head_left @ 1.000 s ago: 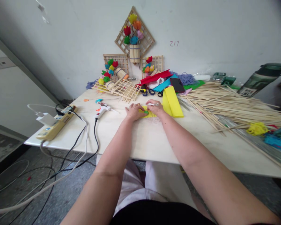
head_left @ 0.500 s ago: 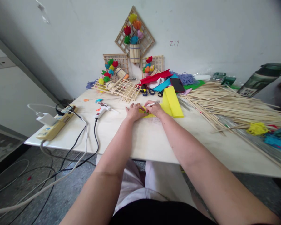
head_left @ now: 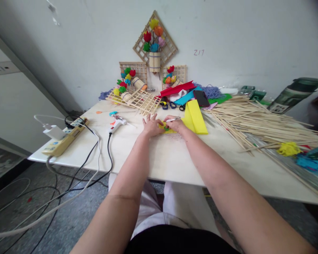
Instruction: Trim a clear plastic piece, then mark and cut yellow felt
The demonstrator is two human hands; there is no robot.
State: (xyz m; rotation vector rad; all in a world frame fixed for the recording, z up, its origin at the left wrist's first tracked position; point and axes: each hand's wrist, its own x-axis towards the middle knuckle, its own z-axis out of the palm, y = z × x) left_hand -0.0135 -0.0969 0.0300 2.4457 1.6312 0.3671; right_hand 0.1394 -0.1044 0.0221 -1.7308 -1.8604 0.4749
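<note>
A white pen (head_left: 174,119) is gripped in my right hand (head_left: 177,125), its tip hidden down by the fingers over yellow paper. The yellow sheet (head_left: 194,118) lies on the table, its folded part spread to the right of that hand. On the sheet's left end rests my left hand (head_left: 152,126), fingers spread, pressing the paper down. Between the two hands a small green piece (head_left: 166,128) sits on the yellow; its exact shape is too small to tell.
To the left lie a white glue gun (head_left: 118,124) and a power strip (head_left: 60,143) with cables. Lattice panels with paper tulips (head_left: 137,100) stand behind. Scissors (head_left: 172,105) and coloured paper (head_left: 178,88) are beyond my hands; many thin wooden sticks (head_left: 257,120) cover the right.
The whole view has shifted slightly as my head moved. My hands stay at the same spot on the yellow paper, with the left fingers a little more spread.
</note>
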